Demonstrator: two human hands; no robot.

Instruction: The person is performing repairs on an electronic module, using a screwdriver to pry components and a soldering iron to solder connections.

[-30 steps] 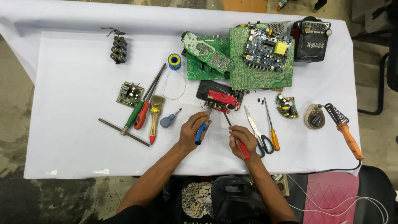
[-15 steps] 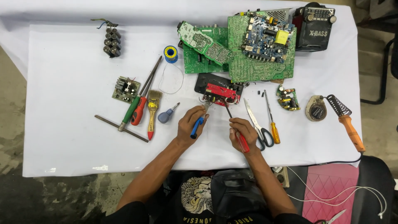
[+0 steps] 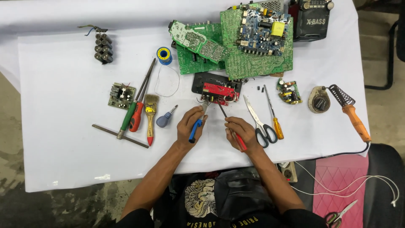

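Near the middle of the white table (image 3: 63, 139), toward its front edge: a small black module with a red circuit board (image 3: 216, 89), lying flat just below the heap of green circuit boards (image 3: 253, 46). Left hand (image 3: 190, 126) clamped around a blue-handled tool (image 3: 195, 128), tip at the module's front left corner. Right hand (image 3: 241, 131) closed on a red-handled screwdriver (image 3: 236, 134), shaft slanting up toward the module's front edge. Just right of that hand: black-handled scissors (image 3: 259, 124) and an orange-handled screwdriver (image 3: 273, 114). Farther toward the right edge: a small green board (image 3: 289, 91), a round stand (image 3: 318, 100) and an orange-handled soldering iron (image 3: 352, 115). Left of the hands: a stubby blue screwdriver (image 3: 164, 119), a paintbrush (image 3: 150, 116), red- and green-handled screwdrivers (image 3: 134, 114), a small circuit board (image 3: 121, 95). Toward the back: a blue solder spool (image 3: 164, 55), a black battery pack (image 3: 102, 48) near the back left corner, a black radio (image 3: 312, 19) at the back right.
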